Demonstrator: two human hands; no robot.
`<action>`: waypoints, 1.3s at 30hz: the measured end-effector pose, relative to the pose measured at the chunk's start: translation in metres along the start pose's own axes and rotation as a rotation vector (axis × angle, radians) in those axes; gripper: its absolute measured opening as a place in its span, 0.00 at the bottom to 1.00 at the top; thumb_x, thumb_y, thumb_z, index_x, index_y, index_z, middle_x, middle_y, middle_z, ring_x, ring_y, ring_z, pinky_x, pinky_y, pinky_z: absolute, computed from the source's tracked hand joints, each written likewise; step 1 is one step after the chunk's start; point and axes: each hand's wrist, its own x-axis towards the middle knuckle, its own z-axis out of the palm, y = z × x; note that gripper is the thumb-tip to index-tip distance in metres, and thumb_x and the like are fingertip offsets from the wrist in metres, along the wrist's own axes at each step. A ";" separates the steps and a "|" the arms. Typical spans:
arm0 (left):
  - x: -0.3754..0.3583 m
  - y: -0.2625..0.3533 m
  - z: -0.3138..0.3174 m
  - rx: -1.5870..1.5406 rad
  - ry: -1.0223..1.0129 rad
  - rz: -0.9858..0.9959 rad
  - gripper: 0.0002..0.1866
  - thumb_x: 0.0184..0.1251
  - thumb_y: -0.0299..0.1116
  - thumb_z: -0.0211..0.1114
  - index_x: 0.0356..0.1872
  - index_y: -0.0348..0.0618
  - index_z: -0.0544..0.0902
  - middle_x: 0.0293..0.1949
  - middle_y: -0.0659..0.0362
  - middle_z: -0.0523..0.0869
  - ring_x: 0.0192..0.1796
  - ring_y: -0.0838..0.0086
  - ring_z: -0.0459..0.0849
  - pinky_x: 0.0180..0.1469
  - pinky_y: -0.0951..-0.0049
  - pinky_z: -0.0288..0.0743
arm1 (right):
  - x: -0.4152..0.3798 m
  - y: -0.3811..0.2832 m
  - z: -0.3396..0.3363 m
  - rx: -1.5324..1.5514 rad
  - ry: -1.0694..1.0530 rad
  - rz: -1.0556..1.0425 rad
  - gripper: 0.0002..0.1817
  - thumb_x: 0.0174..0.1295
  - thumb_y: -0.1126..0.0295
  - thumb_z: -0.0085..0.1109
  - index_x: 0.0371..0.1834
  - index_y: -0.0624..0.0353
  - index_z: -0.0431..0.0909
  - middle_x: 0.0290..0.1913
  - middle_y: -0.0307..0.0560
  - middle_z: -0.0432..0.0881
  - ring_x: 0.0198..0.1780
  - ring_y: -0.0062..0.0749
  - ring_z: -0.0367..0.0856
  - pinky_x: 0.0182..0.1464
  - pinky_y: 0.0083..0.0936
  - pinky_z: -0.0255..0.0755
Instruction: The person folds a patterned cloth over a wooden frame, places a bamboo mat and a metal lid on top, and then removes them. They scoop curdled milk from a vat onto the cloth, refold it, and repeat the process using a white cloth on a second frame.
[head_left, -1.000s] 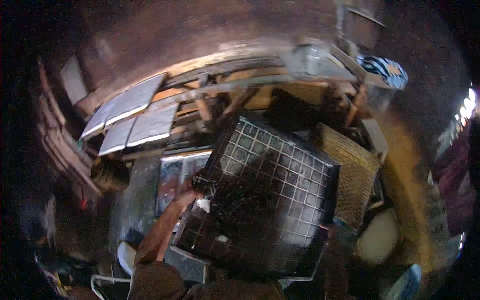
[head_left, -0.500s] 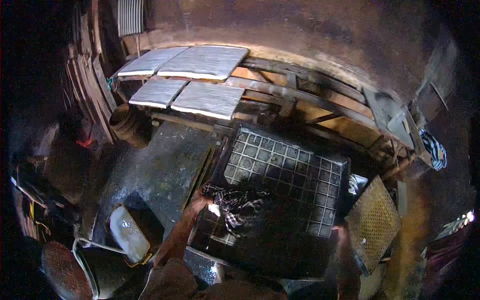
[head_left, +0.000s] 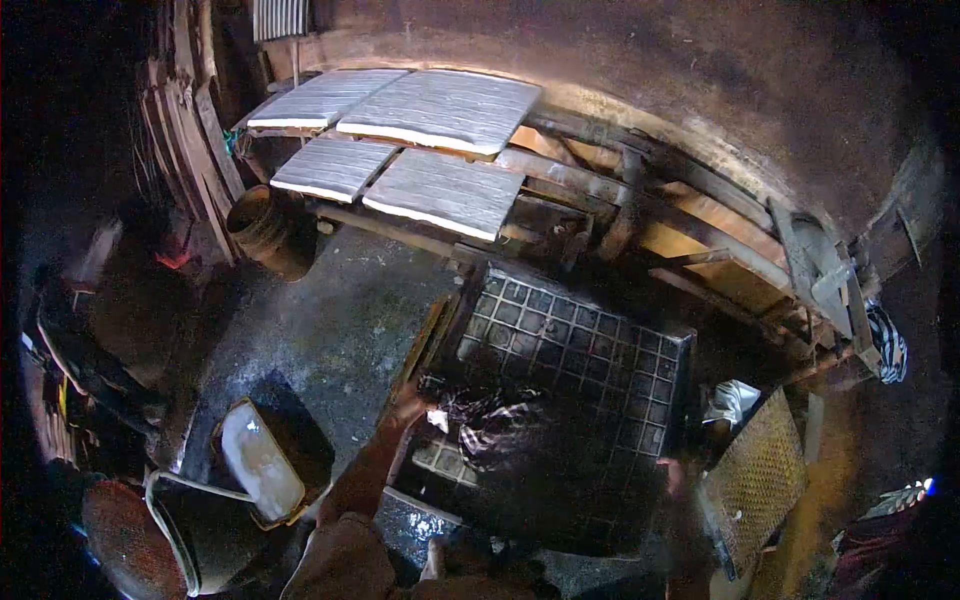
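Head view showed a large, dark, square tray with a grid of pale lines, placed in front of the person, below the middle. The two hands were well apart, one at each side of this tray. The left hand was clamped on its left edge. The right hand was at its right edge, but it was too dark there, and I could not tell how far the fingers were closed. Whether the tray rested on something below, I also could not tell.

On the tray, just beside the left hand, lay a crumpled black-and-white checked cloth, and a small white scrap was at its left end. To the right of the tray, a yellowish woven panel stood tilted, near a crumpled white bundle.

Behind, along the brown wall, ran a long wooden counter, on whose left part lay four pale, ridged, rectangular sheets. A brown round bucket stood near its left end, beside leaning wooden planks. On the left, on the grey floor, was an oblong container with whitish contents.
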 end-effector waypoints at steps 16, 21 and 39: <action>0.017 0.248 0.072 -0.022 0.255 0.340 0.12 0.54 0.21 0.49 0.40 0.39 0.76 0.41 0.58 0.78 0.42 0.74 0.75 0.47 0.76 0.65 | -0.052 -0.018 0.018 0.284 0.124 -0.338 0.36 0.50 0.55 0.54 0.61 0.57 0.53 0.57 0.56 0.61 0.53 0.45 0.67 0.50 0.41 0.63; -0.012 0.155 0.107 0.044 -0.222 0.465 0.13 0.51 0.28 0.55 0.40 0.49 0.79 0.32 0.63 0.81 0.31 0.72 0.78 0.39 0.71 0.69 | -0.110 -0.016 0.044 0.670 0.048 -0.312 0.32 0.54 0.56 0.51 0.60 0.55 0.55 0.55 0.53 0.64 0.53 0.42 0.67 0.51 0.41 0.62; -0.102 0.027 -0.047 -0.281 0.319 -0.810 0.33 0.45 0.57 0.60 0.51 0.49 0.71 0.54 0.54 0.69 0.52 0.53 0.68 0.55 0.50 0.56 | -0.233 -0.135 0.024 1.369 -0.193 0.307 0.27 0.59 0.54 0.42 0.60 0.53 0.57 0.52 0.50 0.68 0.41 0.42 0.76 0.36 0.38 0.75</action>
